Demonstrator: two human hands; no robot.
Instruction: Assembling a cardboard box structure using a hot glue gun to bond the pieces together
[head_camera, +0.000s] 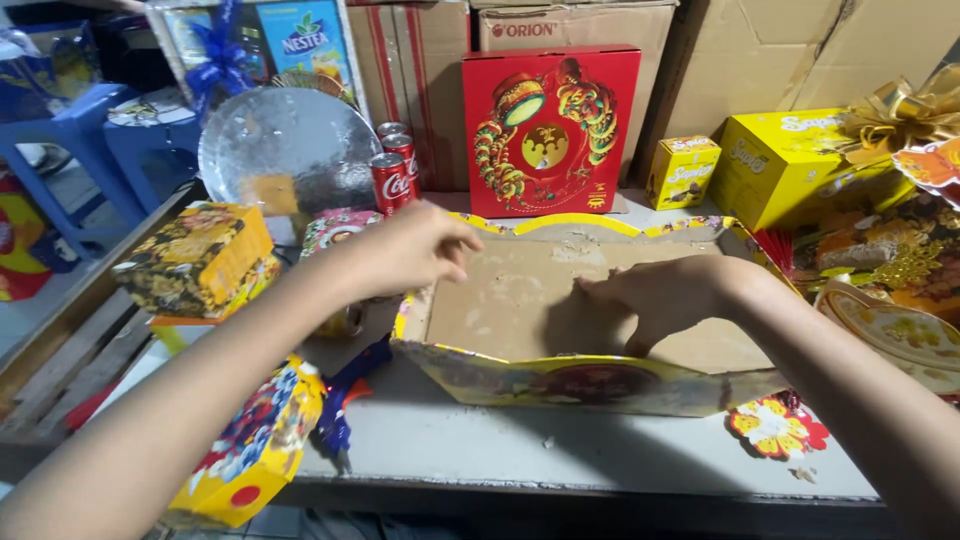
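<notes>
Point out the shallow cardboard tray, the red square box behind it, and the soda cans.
cardboard tray (590, 380), head view, on its decorated front wall.
red square box (550, 130), head view, on the middle of its patterned face.
soda cans (392, 182), head view, on the front can's side.

red square box (551, 130) upright at back centre; 2 yellow boxes (790, 165) right; brown cartons (575, 25) behind; patterned yellow box (197, 257) left.

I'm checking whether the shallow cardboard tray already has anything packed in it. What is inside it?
Inside the tray only its bare brown bottom shows, with the right hand pressed on it. What the hand covers is hidden. The left hand hovers at its left edge.
</notes>
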